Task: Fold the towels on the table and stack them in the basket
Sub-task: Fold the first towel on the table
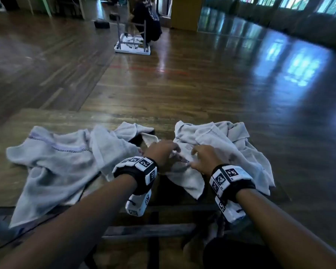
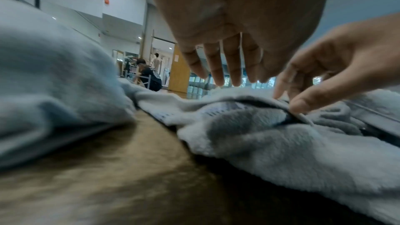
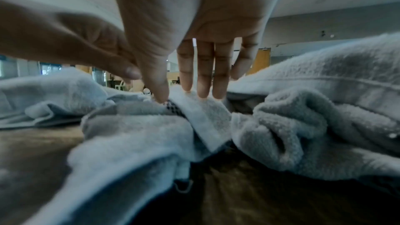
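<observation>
Two crumpled pale grey towels lie on the wooden table point(image 1: 66, 117). One towel point(image 1: 56, 166) is spread at the left, the other towel point(image 1: 227, 148) is bunched at the right. Both hands meet over the right towel's near left edge. My left hand point(image 1: 173, 152) hovers just above the cloth with straight fingers point(image 2: 218, 74), holding nothing. My right hand point(image 1: 194, 158) has its thumb tip on the stitched hem point(image 3: 173, 107) and its straight fingers point(image 3: 203, 90) against a raised flap, without closing on it. The basket is in none of the views.
The table's far edge drops to a shiny wooden floor point(image 1: 202, 84). Far across the room a person point(image 1: 145, 20) crouches by an upturned white table point(image 1: 132, 47). My own foot point(image 1: 208, 239) shows below the near edge.
</observation>
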{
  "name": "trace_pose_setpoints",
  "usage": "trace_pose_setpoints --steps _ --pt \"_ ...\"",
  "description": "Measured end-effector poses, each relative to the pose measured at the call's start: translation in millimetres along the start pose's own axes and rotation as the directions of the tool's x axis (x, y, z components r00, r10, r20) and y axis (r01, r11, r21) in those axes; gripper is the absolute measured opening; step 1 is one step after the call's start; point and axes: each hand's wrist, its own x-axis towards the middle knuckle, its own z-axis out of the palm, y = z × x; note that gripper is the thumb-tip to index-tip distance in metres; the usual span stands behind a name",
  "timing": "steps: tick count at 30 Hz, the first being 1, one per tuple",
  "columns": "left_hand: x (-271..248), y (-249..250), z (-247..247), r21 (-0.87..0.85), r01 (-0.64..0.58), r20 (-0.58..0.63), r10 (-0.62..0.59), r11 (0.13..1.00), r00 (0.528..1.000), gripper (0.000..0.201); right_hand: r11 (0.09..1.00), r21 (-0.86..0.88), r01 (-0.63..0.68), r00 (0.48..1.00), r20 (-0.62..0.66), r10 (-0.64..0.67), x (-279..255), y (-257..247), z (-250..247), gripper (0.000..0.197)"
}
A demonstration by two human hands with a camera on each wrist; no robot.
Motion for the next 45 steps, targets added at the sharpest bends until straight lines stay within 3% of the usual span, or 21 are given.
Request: trace_pose_setpoints --steps 3,7,12,16,19,24,27,31,35,40,43,45 --pt "16 5 16 0.000 -0.064 0.007 0.064 0.998 0.998 0.035 0.997 -0.074 0.025 0.998 -0.058 -0.029 3 4 2 0.023" --pt "24 11 32 0.087 -0.064 0.024 0.062 0.994 0.998 0.036 0.985 -0.168 0.048 0.999 -0.017 -0.051 -5 4 0 0.019" --pt "20 21 22 0.164 -0.038 -0.038 0.045 0.986 0.998 0.023 0.996 -0.077 0.047 0.998 -0.040 -0.050 -22 2 -23 0.015" --pt "11 24 -11 0.123 -0.018 -0.058 0.025 0.992 0.998 0.014 0.993 -0.085 0.076 0.988 -0.127 -0.087 -40 -4 -66 0.016" --pt "3 25 -45 0.205 0.029 -0.075 -0.014 0.978 0.997 0.013 0.986 -0.129 0.107 0.976 -0.178 -0.129 -48 -11 -105 0.016" --pt "-19 17 -118 0.308 0.107 -0.229 -0.035 0.945 0.973 0.016 0.980 -0.136 0.144 0.943 -0.282 -0.178 -62 -27 -180 0.007" --pt "-37 9 -172 0.331 0.166 -0.325 -0.053 0.929 0.944 0.027 0.972 -0.178 0.152 0.907 -0.365 -0.209 -76 -38 -233 0.008" --pt "-67 8 -244 0.316 0.204 -0.452 -0.042 0.926 0.891 0.016 0.959 -0.238 0.153 0.860 -0.446 -0.248 -99 -54 -299 0.015" --pt "-93 16 -318 0.307 0.190 -0.524 -0.001 0.932 0.852 0.016 0.943 -0.290 0.161 0.772 -0.559 -0.303 -115 -66 -357 0.014" --pt "-127 64 -409 0.277 0.154 -0.614 0.051 0.948 0.788 0.005 0.944 -0.309 0.119 0.661 -0.684 -0.308 -140 -84 -424 0.015" --pt "-145 89 -449 0.270 0.136 -0.703 0.098 0.953 0.705 0.016 0.942 -0.320 0.101 0.601 -0.735 -0.314 -146 -88 -456 0.015" --pt "-158 104 -472 0.338 0.169 -0.717 0.137 0.926 0.683 0.017 0.945 -0.316 0.084 0.555 -0.773 -0.308 -156 -92 -477 0.016"
